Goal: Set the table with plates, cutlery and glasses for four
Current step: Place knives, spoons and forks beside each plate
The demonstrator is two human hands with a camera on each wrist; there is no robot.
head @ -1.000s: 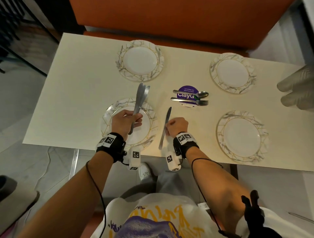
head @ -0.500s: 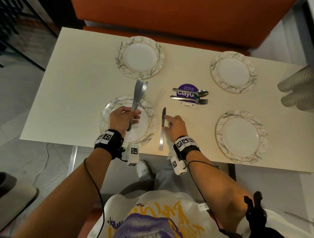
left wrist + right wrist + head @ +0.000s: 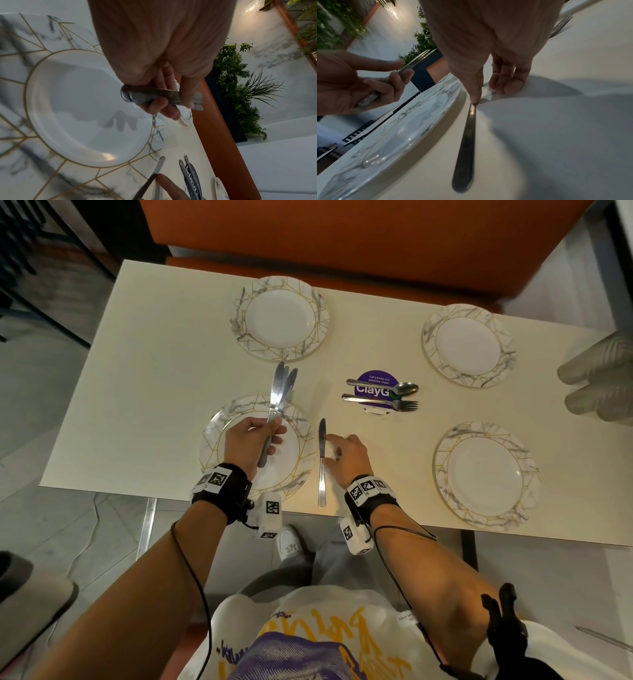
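Note:
Four marble-rimmed plates stand on the cream table [image 3: 154,388]. My left hand [image 3: 274,436] hovers over the near-left plate [image 3: 214,440] and grips a bundle of knives [image 3: 281,392] by the handles [image 3: 145,96], blades pointing away from me. One knife [image 3: 322,470] lies flat just right of that plate, handle toward me. My right hand [image 3: 342,453] rests beside it, thumb tip [image 3: 476,97] on the knife's neck and fingers touching the table by the blade. A spoon [image 3: 383,386] and a fork [image 3: 380,401] lie on a purple sticker [image 3: 373,378] mid-table.
Empty plates sit at far left [image 3: 280,318], far right [image 3: 467,345] and near right [image 3: 484,474]. Pale ribbed shapes [image 3: 603,378] show at the right edge; I cannot tell what they are. An orange bench [image 3: 342,244] runs behind the table.
My right hand has gone from a closed grip on the single knife to loose fingers touching it. The knife now lies straight beside the plate. My left hand keeps its bundle.

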